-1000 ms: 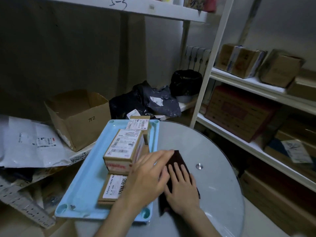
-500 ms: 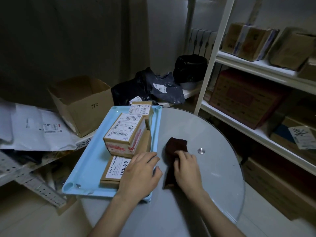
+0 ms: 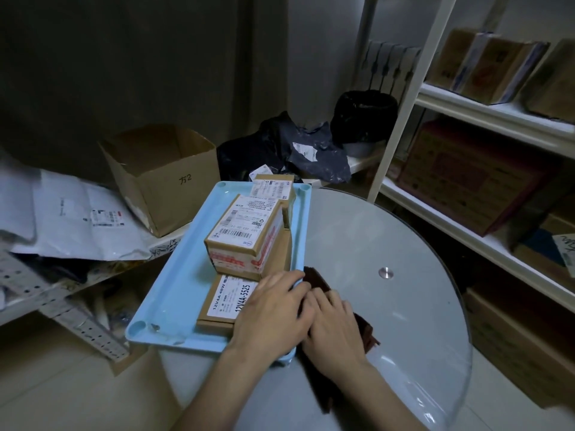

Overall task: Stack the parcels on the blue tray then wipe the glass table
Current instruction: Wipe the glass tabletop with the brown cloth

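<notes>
1. the round glass desk [image 3: 389,231] carries a light blue tray [image 3: 174,290] along its left edge, the tray's near-left corner hanging past the glass.
2. three parcels sit on the tray: a flat one [image 3: 228,298] at the bottom with "12v4a-5525" on its label, a taller taped box [image 3: 245,233] stacked on it, and a smaller box [image 3: 273,189] at the far end, its top label facing up.
3. the left hand [image 3: 273,318] lies palm down over the near-right part of the tray, fingers spread flat and touching the flat parcel and the tray rim — it grips nothing.
4. the right hand [image 3: 334,329] presses flat on a dark brown cloth [image 3: 365,332], just beside the left hand; its fingers are extended on the cloth, not curled around it.
5. the cloth lies on the glass right against the tray's right edge, part of it showing beyond the fingertips and part to the right of the wrist.
6. a small metal cap [image 3: 385,273] sits in the glass near the middle.
7. to the left, an open cardboard box [image 3: 161,178] stands on a low shelf beside white mailing bags [image 3: 71,219] — dark bags [image 3: 295,150] lie behind the tray.
</notes>
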Demonstrator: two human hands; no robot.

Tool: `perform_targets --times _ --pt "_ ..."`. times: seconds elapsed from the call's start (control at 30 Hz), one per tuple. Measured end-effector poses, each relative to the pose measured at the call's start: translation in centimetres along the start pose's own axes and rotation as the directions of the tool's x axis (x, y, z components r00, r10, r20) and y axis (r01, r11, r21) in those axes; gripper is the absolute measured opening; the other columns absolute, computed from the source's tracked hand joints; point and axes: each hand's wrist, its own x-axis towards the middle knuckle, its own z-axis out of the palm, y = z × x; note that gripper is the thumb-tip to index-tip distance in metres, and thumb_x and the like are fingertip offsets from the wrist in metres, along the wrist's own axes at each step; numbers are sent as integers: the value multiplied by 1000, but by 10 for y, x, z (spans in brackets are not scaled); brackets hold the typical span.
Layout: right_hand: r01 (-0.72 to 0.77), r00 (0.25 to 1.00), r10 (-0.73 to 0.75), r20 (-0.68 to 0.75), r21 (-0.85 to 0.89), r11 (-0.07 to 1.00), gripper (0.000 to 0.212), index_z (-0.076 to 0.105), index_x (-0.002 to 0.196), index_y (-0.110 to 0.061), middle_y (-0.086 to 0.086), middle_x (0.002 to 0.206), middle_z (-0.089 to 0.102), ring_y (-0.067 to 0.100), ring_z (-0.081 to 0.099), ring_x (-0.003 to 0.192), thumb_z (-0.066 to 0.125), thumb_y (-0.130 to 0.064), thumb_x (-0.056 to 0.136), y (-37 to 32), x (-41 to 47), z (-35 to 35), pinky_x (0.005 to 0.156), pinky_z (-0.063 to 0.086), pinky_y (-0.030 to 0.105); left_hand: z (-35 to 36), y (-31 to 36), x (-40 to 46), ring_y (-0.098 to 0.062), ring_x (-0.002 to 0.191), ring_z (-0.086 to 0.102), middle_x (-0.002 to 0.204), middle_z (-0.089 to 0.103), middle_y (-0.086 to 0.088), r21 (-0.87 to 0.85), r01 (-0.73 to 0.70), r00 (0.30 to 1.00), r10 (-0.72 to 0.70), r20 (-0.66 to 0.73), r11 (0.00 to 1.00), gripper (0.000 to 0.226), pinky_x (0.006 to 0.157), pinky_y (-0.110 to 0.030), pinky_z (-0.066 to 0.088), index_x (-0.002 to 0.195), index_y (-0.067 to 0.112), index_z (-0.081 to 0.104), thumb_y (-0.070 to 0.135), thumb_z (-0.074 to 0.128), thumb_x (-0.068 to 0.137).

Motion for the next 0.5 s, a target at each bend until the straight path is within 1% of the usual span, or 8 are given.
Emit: perform_targets --times 0.07,0.13,0.2,0.27,0.3,0.37,0.43,0.5 --pt "-71 997 65 -47 -144 987 42 58 125 -20 1 113 60 26 54 100 45 -31 86 13 2 8 77 41 39 2 -1 0 -18 112 59 122 66 4 17 -11 1000 11 -4 1000 36 101 -27 37 107 18 73 32 50 83" --pt "-246 966 223 -130 -202 948 50 59 132 -14 10 126 62 33 54 121 44 -27 86 38 5 7 92 42 45 3 0 -2 -19 111 60 120 67 3 24 -12 1000 12 -17 1000 37 100 -29 39 108 17 72 29 50 81" --pt "-428 901 400 -167 -194 883 54 55 136 -7 17 138 57 37 44 135 43 -24 86 61 11 2 105 36 49 5 -1 -2 -20 113 59 119 68 2 39 -22 999 23 -25 999 37 102 -30 37 108 16 73 28 50 81" --pt "-492 870 481 -103 -145 858 59 47 142 -6 16 150 46 34 33 144 36 -28 89 59 18 3 115 25 46 6 -3 -1 -21 117 56 119 68 1 50 -39 999 40 -17 998 37 106 -30 34 108 15 73 27 51 81" --pt "-455 890 450 -66 -123 882 62 43 146 -8 14 155 40 30 28 147 30 -31 90 46 20 6 118 19 44 6 -3 1 -21 118 55 119 68 1 46 -38 999 39 -13 998 38 107 -31 34 109 16 73 28 50 81" --pt "-281 960 279 -33 -123 952 64 42 147 -11 9 157 39 24 29 148 26 -36 91 15 13 15 118 14 39 6 -2 1 -19 119 55 121 67 2 42 -30 1000 30 -7 999 40 107 -32 38 110 17 73 31 48 82" --pt "-109 994 110 -2 -97 989 59 47 144 -12 6 152 46 23 37 144 32 -35 93 -1 -10 15 115 18 39 7 -1 0 -17 122 54 123 66 4 29 -16 1000 16 3 999 41 107 -31 39 113 18 72 32 46 83" --pt "-15 999 17 35 -64 998 53 48 144 -17 2 152 47 22 38 143 35 -34 95 5 -34 7 116 21 39 5 -1 -1 -14 124 52 125 65 6 16 -2 1000 2 -5 1000 41 105 -29 39 116 19 70 31 47 85"
